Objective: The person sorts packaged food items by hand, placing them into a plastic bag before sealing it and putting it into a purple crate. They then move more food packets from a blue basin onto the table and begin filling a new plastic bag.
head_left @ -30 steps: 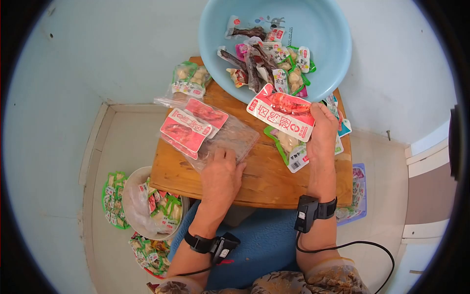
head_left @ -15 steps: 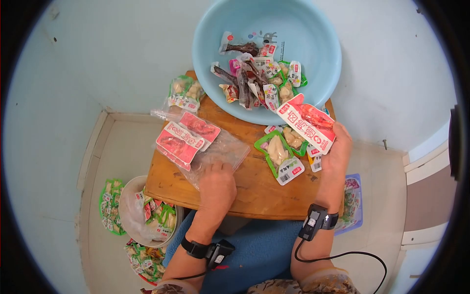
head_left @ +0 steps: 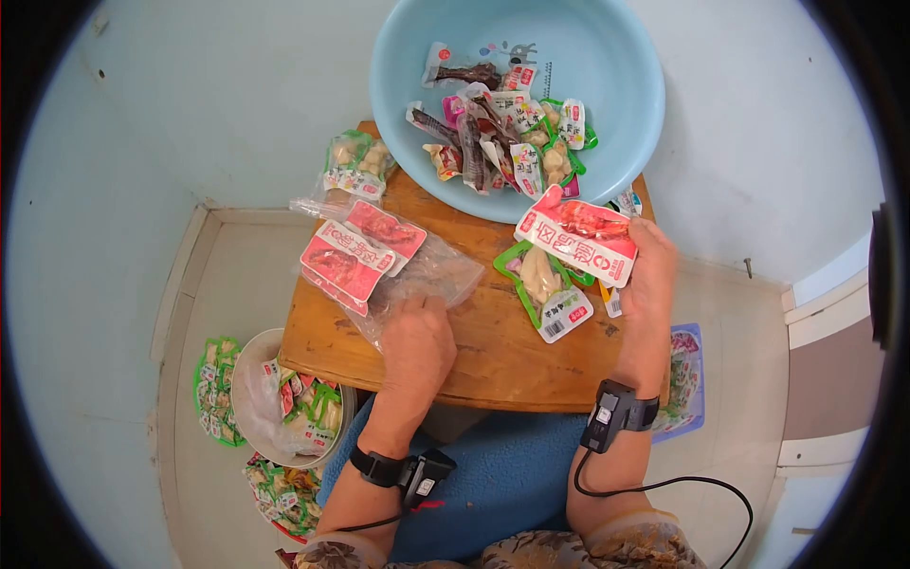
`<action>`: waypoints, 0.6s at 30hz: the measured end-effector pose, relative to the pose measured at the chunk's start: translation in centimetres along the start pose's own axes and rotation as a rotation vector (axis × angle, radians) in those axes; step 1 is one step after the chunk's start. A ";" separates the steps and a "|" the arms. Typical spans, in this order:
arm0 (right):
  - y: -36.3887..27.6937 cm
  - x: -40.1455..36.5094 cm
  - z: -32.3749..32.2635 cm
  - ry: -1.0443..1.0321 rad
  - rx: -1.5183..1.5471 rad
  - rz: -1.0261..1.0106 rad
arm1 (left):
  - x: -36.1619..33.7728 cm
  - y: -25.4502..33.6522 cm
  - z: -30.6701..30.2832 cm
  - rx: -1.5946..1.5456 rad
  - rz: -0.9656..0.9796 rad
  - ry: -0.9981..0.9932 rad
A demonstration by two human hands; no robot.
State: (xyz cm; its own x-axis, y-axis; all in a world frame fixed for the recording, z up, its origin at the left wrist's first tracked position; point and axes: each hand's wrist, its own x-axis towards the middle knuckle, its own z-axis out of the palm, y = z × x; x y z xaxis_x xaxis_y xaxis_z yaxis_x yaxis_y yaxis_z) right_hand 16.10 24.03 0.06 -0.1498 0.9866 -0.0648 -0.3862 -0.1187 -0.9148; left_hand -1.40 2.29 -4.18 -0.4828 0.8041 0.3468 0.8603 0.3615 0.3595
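Note:
My right hand [head_left: 651, 268] is closed on the right end of a red-and-white snack packet [head_left: 580, 237], held over the table with its printed side up. Beneath it lie a green-edged snack packet [head_left: 542, 289] and other packets, partly hidden. My left hand [head_left: 417, 339] has its fingers curled onto the near edge of a clear plastic bag [head_left: 445, 275]; the fingertips are hidden by the hand. Red-and-white packets [head_left: 343, 268] rest at the bag's far left part. Both hands are over the wooden table [head_left: 512, 370].
A large blue basin [head_left: 616, 114] with several dark and green-edged packets stands at the table's back. One bulging green-edged pack [head_left: 357, 169] sits at its left. On the floor are a lined white bucket [head_left: 248, 398], a green basket [head_left: 218, 379] and a blue-purple basket [head_left: 697, 389].
My right hand has brought the red-and-white packet slightly left, turning it flatter. My left hand stays at the bag, and the view has shifted a little.

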 end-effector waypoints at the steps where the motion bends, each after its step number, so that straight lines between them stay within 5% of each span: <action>1: 0.3 0.2 -0.1 0.001 0.000 0.001 | 0.0 -0.1 0.1 -0.024 -0.008 0.015; 18: 2.3 -0.3 1.1 -0.185 -0.264 0.056 | 0.8 0.8 -2.3 -0.194 -0.100 0.168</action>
State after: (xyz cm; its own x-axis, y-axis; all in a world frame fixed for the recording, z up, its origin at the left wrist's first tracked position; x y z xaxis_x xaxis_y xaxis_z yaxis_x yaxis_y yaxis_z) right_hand 14.28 23.35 -1.57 -0.3367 0.9393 -0.0661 -0.1269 -0.1148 -0.9852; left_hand -1.47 2.08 -1.61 -0.5980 0.6735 0.4345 0.7674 0.3247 0.5528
